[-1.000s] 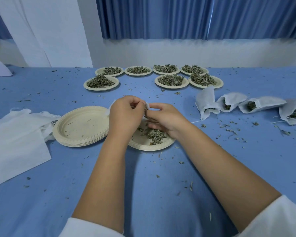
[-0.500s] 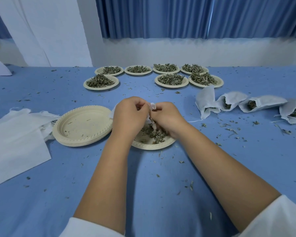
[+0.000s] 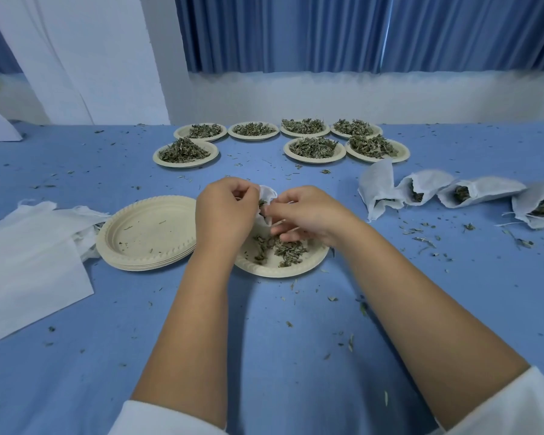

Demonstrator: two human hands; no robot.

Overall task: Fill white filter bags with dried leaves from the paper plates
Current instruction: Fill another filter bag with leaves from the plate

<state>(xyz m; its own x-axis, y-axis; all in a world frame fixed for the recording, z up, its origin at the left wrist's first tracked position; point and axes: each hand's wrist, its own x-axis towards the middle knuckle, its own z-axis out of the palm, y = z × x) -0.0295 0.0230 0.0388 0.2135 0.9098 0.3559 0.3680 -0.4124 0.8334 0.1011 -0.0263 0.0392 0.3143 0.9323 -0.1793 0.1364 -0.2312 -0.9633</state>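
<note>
- Head view: at the centre of the frame my left grip [image 3: 225, 215] is clenched on a white filter bag [image 3: 267, 196], fingers curled over its upper edge.
- The bag's long axis runs up and down in the picture. Its mouth is at the top, turned toward my right grip [image 3: 305, 215], and its lower part is hidden behind my left fingers.
- The bag is thin, crumpled white fabric with a flared rim, and a few dark green leaves show inside the mouth.
- My right thumb and forefinger are drawn together right at the bag's mouth. The spot is blurred, so I cannot tell whether they pinch leaves, the rim or nothing.
- I hold the bag above the upper left part of a paper plate [image 3: 274, 271] with loose dried leaves [image 3: 288, 249] on it.
- Just left of it is a stack of empty plates [image 3: 148, 230], and flat bags [image 3: 29, 255] lie at the left edge.
- Four filled bags [image 3: 421, 189] lie in a row at the right, and seven heaped plates [image 3: 314, 149] stand at upper centre.
- Leaf crumbs are scattered over the blue worktop [image 3: 264, 340].
</note>
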